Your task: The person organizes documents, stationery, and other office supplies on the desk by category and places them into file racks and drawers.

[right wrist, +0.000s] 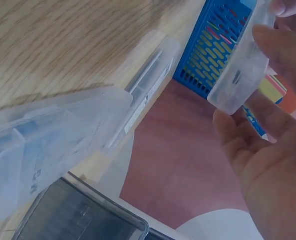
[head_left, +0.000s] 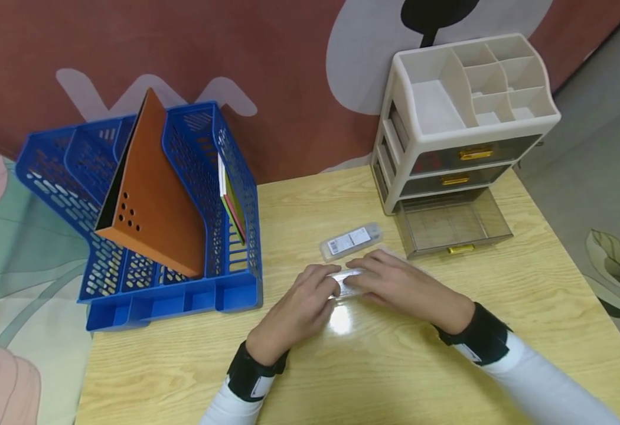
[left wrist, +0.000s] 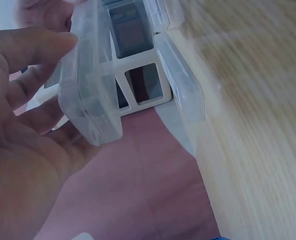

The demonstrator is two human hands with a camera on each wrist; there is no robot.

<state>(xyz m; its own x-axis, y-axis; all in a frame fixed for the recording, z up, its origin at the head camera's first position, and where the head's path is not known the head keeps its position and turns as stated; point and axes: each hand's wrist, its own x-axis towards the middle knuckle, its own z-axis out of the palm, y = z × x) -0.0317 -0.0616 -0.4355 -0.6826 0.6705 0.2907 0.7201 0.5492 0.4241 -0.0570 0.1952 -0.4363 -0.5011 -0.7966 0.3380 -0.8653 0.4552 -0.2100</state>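
The clear case (head_left: pixel 348 282), just in front of the open drawer (head_left: pixel 450 223), sits pinched between my left hand (head_left: pixel 302 301) and right hand (head_left: pixel 397 283), fingers curled on its ends; I judge lifting it steadily comes next.

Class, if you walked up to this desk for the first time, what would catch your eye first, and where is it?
Probably the blue file rack at the left of the desk, with an orange folder standing in it. Next, the two hands at the middle front: the left hand and right hand together hold a clear case. A beige drawer unit stands at the back right, its bottom drawer pulled open.
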